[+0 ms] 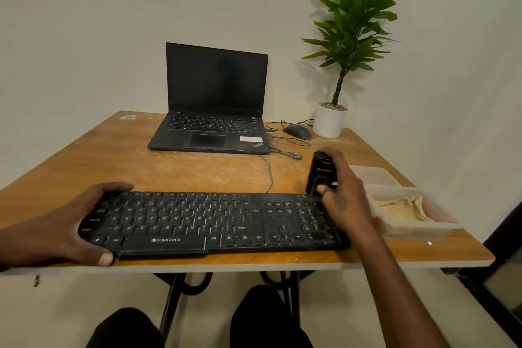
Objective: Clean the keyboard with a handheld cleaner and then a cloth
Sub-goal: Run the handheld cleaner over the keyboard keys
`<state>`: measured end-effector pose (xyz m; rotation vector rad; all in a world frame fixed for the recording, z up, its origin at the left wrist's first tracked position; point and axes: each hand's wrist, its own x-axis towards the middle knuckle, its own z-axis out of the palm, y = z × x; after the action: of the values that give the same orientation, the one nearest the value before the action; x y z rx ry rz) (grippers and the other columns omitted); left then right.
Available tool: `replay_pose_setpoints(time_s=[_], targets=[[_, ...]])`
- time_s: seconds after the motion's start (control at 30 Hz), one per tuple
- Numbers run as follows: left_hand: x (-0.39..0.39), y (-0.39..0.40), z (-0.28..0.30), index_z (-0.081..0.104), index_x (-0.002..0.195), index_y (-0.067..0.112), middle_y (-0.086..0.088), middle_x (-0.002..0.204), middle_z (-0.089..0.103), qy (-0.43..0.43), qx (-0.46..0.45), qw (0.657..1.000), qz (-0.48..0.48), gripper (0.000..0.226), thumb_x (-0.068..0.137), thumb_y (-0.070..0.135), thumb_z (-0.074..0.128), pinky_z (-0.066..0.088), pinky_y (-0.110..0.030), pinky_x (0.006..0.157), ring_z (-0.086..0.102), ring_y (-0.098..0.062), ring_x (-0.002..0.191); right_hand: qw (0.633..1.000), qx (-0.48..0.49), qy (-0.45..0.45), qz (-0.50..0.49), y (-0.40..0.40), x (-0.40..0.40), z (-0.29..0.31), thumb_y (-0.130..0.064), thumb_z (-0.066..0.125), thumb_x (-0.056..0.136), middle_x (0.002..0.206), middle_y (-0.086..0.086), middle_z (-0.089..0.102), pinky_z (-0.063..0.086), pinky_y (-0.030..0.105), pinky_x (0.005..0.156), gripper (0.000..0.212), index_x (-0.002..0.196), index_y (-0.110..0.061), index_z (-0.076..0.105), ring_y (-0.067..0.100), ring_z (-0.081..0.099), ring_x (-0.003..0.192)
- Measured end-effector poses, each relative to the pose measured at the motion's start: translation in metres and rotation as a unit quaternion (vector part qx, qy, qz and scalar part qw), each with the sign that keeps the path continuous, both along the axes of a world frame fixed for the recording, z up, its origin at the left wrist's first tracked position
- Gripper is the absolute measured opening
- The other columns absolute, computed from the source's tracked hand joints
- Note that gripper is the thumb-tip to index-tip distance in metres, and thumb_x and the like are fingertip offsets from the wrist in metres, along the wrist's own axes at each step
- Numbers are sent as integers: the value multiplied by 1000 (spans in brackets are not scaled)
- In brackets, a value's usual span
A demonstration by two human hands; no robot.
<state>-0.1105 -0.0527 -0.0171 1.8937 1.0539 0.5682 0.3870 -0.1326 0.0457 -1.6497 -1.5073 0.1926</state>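
While gripped upright, handheld cleaner (322, 174) nose-down at keyboard (214, 220).

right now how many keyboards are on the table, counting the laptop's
2: the black full-size Zebronics keyboard at the near edge, gripped at its left end by the left hand, and the black open laptop's built-in keyboard at the back.

A wooden desk (169, 167) with a pale edge and whitish smears carries a black keyboard (214, 223) along its near edge. At the back stands an open laptop (211, 110), with a mouse (298, 131) and loose cables (285, 147) to its right and a potted plant (330, 121) at the far right corner. A clear plastic container (406, 226) holding a yellowish cloth (404, 207) sits on the right edge.
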Motion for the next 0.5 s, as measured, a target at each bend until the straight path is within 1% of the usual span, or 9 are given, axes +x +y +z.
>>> replay_pose_setpoints(time_s=[0.07,0.1,0.17,0.23,0.27,0.3,0.37,0.43,0.5], targets=[[-1,2,-4,41,149,53,5,149,56,-8,11,1000,-7,132,37,46,110,52,-56,102,62,-29,129,999,-5,-23,28,0,-10,-1,10,57,81,98,-6,64,53,31,66,85,132,-56,38,11,62,84],[-1,2,-5,41,150,51,6,148,56,-7,19,1000,-6,133,37,47,110,53,-56,101,62,-28,129,999,-6,-26,41,-1,-13,-1,11,56,80,98,-6,64,53,30,64,86,131,-56,38,9,62,82],[2,2,-6,41,148,53,10,145,57,-4,39,999,1,132,35,52,109,55,-53,98,64,-25,125,998,-7,-3,58,-4,-11,0,12,56,81,102,-5,64,58,35,69,86,130,-58,39,10,64,85],[6,-1,-3,42,144,58,16,141,58,2,47,999,12,129,33,57,107,57,-48,94,66,-19,121,997,-2,44,62,-12,-1,1,11,57,85,108,-8,62,60,41,76,82,129,-56,42,9,65,92],[7,-2,-2,42,143,60,17,140,57,8,50,999,14,128,32,59,106,57,-46,93,65,-17,121,996,1,67,64,-19,4,2,11,57,86,110,-10,62,61,38,77,79,129,-54,44,7,65,92],[8,-2,-2,41,143,61,18,140,56,13,55,998,15,128,32,60,105,57,-45,93,65,-16,121,994,4,84,67,-26,8,2,12,57,86,112,-13,61,60,32,76,78,129,-52,45,3,65,94],[8,-3,0,41,142,62,19,141,56,18,58,998,17,128,32,61,105,56,-45,95,64,-14,122,992,6,101,75,-44,14,0,14,59,85,117,-19,59,54,23,79,78,127,-51,48,-2,61,103],[6,-2,0,42,144,60,15,143,56,17,60,998,20,130,31,59,106,54,-48,97,63,-16,124,989,5,121,87,-58,16,-3,15,61,84,118,-24,60,51,24,86,79,127,-50,50,-2,58,110],[6,-1,0,42,146,58,13,145,55,23,61,998,22,132,31,57,107,53,-50,98,61,-18,126,986,7,138,93,-66,18,-6,17,60,82,117,-22,61,52,29,89,78,130,-45,51,2,59,111]])
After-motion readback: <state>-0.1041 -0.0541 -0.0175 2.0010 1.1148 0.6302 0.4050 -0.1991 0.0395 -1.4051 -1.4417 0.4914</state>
